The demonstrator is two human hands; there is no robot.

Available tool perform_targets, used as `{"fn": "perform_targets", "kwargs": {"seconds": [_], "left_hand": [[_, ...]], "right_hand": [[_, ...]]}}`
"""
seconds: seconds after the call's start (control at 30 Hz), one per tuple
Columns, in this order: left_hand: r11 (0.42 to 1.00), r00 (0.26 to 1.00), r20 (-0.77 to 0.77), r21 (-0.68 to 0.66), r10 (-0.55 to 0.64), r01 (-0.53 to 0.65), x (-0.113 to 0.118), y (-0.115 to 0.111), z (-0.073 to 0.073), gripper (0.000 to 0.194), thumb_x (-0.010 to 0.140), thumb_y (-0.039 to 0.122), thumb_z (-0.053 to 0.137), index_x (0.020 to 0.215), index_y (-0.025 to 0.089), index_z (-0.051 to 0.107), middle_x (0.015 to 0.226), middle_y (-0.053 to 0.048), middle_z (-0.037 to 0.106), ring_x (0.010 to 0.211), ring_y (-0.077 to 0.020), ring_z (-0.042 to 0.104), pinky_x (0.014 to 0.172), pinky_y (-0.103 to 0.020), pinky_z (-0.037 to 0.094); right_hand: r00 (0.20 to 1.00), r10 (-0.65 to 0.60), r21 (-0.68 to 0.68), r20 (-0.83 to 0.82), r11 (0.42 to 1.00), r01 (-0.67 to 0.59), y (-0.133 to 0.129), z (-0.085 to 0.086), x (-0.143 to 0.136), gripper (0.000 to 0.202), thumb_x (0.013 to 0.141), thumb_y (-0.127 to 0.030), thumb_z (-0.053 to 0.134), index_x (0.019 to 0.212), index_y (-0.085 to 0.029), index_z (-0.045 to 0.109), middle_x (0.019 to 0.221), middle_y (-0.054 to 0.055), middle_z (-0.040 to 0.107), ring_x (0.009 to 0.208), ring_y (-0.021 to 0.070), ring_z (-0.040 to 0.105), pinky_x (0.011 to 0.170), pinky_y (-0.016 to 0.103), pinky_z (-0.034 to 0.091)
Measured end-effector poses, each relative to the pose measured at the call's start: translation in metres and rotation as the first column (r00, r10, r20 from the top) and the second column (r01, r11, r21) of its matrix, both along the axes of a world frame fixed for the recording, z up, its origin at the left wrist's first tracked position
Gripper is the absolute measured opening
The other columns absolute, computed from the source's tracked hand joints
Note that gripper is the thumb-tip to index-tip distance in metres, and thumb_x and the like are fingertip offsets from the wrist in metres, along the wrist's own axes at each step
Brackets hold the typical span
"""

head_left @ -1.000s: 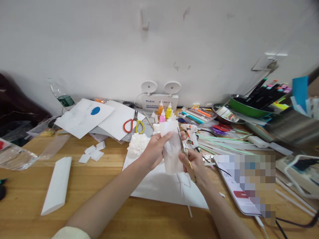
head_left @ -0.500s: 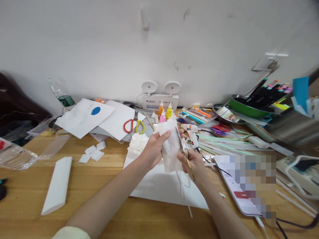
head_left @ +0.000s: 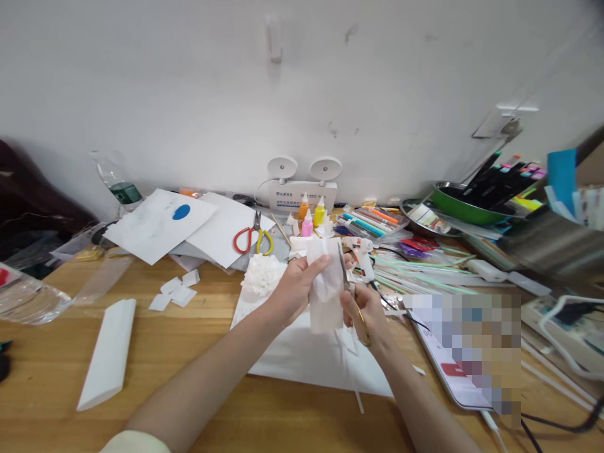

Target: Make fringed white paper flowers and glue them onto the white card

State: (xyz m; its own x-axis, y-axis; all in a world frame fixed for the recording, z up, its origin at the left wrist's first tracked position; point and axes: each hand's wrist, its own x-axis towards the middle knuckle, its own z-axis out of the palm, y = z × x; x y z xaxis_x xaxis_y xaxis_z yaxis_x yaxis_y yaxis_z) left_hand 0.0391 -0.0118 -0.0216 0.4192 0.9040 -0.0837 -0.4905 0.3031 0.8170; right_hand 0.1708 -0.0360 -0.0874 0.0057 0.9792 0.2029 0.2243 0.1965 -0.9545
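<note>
My left hand (head_left: 297,286) pinches a thin, whitish sheet of tissue-like paper (head_left: 325,308), thumb on its near face. Gold-handled scissors (head_left: 362,324) are in my right hand (head_left: 370,311), their blades lying along the sheet's right edge. Narrow white strips (head_left: 356,377) hang or lie below the sheet. Underneath is a large white sheet of paper (head_left: 302,368) on the wooden table. A white, crumbly-looking clump (head_left: 261,275) sits on its upper left corner. The fingers behind the paper are partly hidden.
Red-and-yellow-handled scissors (head_left: 243,241) lie behind my left hand. A glue gun (head_left: 363,255), paint bottles (head_left: 307,224) and markers (head_left: 372,220) stand beyond. Right of my arm is a phone (head_left: 453,365). Left are small white squares (head_left: 182,294) and folded white paper (head_left: 108,352).
The sheet of paper and both hands have shifted slightly right and down in the view. The sheet is turned a little more upright, with the scissors still at its right edge.
</note>
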Motion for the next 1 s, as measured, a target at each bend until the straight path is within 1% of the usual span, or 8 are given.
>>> {"fn": "perform_targets", "kwargs": {"seconds": [0.13, 0.3, 0.47, 0.7, 0.87, 1.0], "left_hand": [[1.0, 0.999, -0.034, 0.015, -0.003, 0.003, -0.0001, 0.0003, -0.0009, 0.029, 0.073, 0.031, 0.06, 0.095, 0.012, 0.066, 0.092, -0.01, 0.069, 0.09, -0.0212, 0.062, 0.083, -0.032, 0.045], [1.0, 0.999, -0.05, 0.031, -0.002, 0.004, 0.0004, -0.0014, 0.001, 0.031, 0.074, 0.032, 0.06, 0.094, 0.011, 0.066, 0.095, -0.011, 0.068, 0.088, -0.0214, 0.062, 0.081, -0.032, 0.046], [1.0, 0.998, -0.055, 0.029, -0.005, 0.006, 0.0011, -0.002, -0.0007, 0.03, 0.074, 0.032, 0.059, 0.095, 0.012, 0.066, 0.091, -0.01, 0.069, 0.084, -0.0204, 0.063, 0.077, -0.031, 0.047], [1.0, 1.0, -0.026, 0.025, -0.002, 0.003, 0.0011, -0.0014, -0.0019, 0.031, 0.071, 0.034, 0.062, 0.093, 0.011, 0.067, 0.089, -0.01, 0.069, 0.084, -0.0202, 0.063, 0.078, -0.031, 0.046], [1.0, 1.0, -0.021, 0.011, -0.001, 0.002, 0.0013, -0.0012, -0.0014, 0.03, 0.071, 0.033, 0.062, 0.091, 0.012, 0.067, 0.087, -0.009, 0.069, 0.084, -0.0205, 0.063, 0.076, -0.03, 0.046], [1.0, 1.0, -0.019, 0.026, -0.01, 0.01, 0.0011, -0.0009, -0.0022, 0.03, 0.071, 0.034, 0.061, 0.091, 0.012, 0.067, 0.086, -0.009, 0.069, 0.084, -0.0203, 0.062, 0.075, -0.029, 0.046]], "right_hand": [[1.0, -0.002, -0.004, 0.0, 1.0, 0.002, -0.0003, 0.003, -0.0008, 0.05, 0.069, -0.066, 0.047, 0.049, -0.02, 0.037, 0.036, -0.004, 0.039, 0.033, 0.0077, 0.034, 0.034, 0.022, 0.026], [0.999, -0.032, -0.033, -0.015, 0.999, 0.032, -0.0007, 0.0038, -0.002, 0.05, 0.068, -0.065, 0.05, 0.049, -0.021, 0.036, 0.036, -0.005, 0.037, 0.032, 0.0072, 0.032, 0.034, 0.022, 0.023], [0.998, -0.07, -0.05, -0.01, 0.996, 0.069, -0.0007, 0.0051, -0.0028, 0.051, 0.065, -0.066, 0.052, 0.047, -0.022, 0.033, 0.033, -0.006, 0.035, 0.031, 0.0071, 0.031, 0.033, 0.022, 0.023], [0.995, -0.097, -0.004, 0.036, 0.995, 0.098, -0.0004, 0.0086, -0.0025, 0.054, 0.064, -0.068, 0.051, 0.043, -0.022, 0.032, 0.032, -0.005, 0.034, 0.032, 0.0071, 0.029, 0.032, 0.022, 0.022], [0.989, -0.126, -0.015, 0.082, 0.992, 0.128, 0.0, 0.0093, -0.0018, 0.055, 0.062, -0.072, 0.048, 0.043, -0.022, 0.032, 0.032, -0.005, 0.033, 0.032, 0.0076, 0.03, 0.033, 0.023, 0.023], [0.986, -0.128, -0.019, 0.107, 0.991, 0.131, 0.0007, 0.0088, -0.0019, 0.056, 0.061, -0.073, 0.047, 0.042, -0.023, 0.03, 0.033, -0.005, 0.033, 0.032, 0.0076, 0.03, 0.034, 0.023, 0.024]]}}
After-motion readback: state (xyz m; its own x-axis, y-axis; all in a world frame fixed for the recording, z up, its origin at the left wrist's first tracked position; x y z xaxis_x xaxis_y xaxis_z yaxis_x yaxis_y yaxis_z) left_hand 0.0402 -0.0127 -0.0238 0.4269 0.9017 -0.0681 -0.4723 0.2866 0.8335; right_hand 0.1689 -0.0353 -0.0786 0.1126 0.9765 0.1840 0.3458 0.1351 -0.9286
